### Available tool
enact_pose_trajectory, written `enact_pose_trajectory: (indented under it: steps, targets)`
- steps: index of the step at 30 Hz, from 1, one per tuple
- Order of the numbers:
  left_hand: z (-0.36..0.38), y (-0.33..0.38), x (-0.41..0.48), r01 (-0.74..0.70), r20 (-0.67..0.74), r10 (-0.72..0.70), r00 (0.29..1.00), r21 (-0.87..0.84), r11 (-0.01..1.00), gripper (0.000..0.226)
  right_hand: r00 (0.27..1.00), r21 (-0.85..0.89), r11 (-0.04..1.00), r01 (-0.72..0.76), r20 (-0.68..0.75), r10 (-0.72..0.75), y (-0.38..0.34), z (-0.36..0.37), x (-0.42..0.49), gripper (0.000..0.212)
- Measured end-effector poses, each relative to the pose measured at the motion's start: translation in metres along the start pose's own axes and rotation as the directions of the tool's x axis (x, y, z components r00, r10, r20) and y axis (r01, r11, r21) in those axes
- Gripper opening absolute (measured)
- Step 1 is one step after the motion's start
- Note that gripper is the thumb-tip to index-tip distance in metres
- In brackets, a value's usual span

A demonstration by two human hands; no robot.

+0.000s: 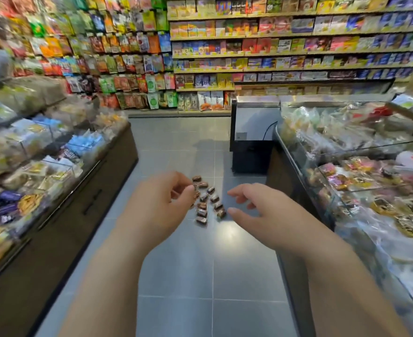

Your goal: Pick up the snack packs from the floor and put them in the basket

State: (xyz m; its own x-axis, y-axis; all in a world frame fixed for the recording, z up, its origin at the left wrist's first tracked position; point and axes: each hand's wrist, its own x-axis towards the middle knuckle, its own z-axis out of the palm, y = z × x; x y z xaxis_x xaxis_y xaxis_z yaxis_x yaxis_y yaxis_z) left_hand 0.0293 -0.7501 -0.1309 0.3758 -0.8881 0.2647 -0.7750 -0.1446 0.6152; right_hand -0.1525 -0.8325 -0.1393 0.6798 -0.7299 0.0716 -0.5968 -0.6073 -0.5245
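Note:
Several small brown snack packs lie scattered in a loose cluster on the grey tiled floor of a shop aisle. My left hand reaches out above the cluster's left side with fingers loosely curled and holds nothing that I can see. On the cluster's right side, my right hand hovers with relaxed, spread fingers and is empty. Both hands are above the packs, apart from them. No basket is in view.
A low display counter with bagged snacks runs along the left. A glass-fronted counter of wrapped goods runs along the right, with a black cabinet at its far end. Stocked shelves close the aisle at the back.

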Motion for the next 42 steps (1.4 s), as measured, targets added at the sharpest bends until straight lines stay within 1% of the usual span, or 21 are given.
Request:
enact_pose_trajectory:
  steps: [6,9,10,12,15,19,23,27,30,34,38,42]
  targets:
    - [-0.013,-0.076,0.074,0.047,0.019,-0.047,0.999,0.009,0.999,0.007,0.999,-0.022,1.0,0.017,0.035,-0.017,-0.011,0.042,0.114,0.04]
    - [-0.025,-0.123,0.118,0.075,0.02,-0.076,0.997,0.047,0.996,0.006,0.997,-0.01,1.0,0.013,0.076,-0.013,-0.025,0.064,0.179,0.039]
    - [-0.029,-0.138,0.133,0.087,0.021,-0.088,0.996,0.057,0.995,0.009,0.997,-0.012,1.0,0.016,0.08,-0.015,-0.03,0.071,0.201,0.039]
    - [-0.036,-0.165,0.162,0.11,0.033,-0.114,0.993,0.095,0.989,0.025,0.997,-0.016,1.0,0.022,0.072,-0.021,-0.039,0.084,0.241,0.039]
    - [-0.043,-0.198,0.203,0.103,0.062,-0.115,0.991,0.162,0.981,0.043,0.998,-0.013,1.0,0.026,0.059,-0.025,-0.045,0.105,0.297,0.04]
    - [-0.045,-0.238,0.252,0.103,0.066,-0.115,0.991,0.17,0.98,0.05,0.992,-0.062,0.998,0.008,0.125,0.0,-0.043,0.129,0.365,0.046]
    - [-0.031,-0.28,0.309,0.117,0.1,-0.14,0.985,0.208,0.971,0.05,0.989,-0.02,1.0,0.002,0.145,0.001,-0.029,0.148,0.438,0.052]
    - [-0.007,-0.316,0.38,0.189,0.132,-0.225,0.965,0.242,0.952,0.052,0.985,0.048,0.999,-0.005,0.172,-0.003,0.002,0.165,0.52,0.057]
    - [0.01,-0.334,0.439,0.253,0.163,-0.307,0.938,0.287,0.924,0.055,0.976,0.087,0.996,-0.029,0.219,0.009,0.027,0.173,0.583,0.064]
    - [0.026,-0.348,0.511,0.327,0.157,-0.397,0.904,0.344,0.88,0.056,0.951,0.032,0.999,-0.027,0.308,0.016,0.049,0.171,0.659,0.066]
    - [0.038,-0.369,0.57,0.363,0.152,-0.427,0.891,0.324,0.874,0.055,0.935,-0.007,1.0,-0.019,0.354,0.02,0.066,0.162,0.729,0.067]
    - [0.047,-0.402,0.624,0.363,0.186,-0.433,0.882,0.316,0.876,0.056,0.914,-0.045,0.999,-0.027,0.404,0.043,0.079,0.167,0.787,0.066]
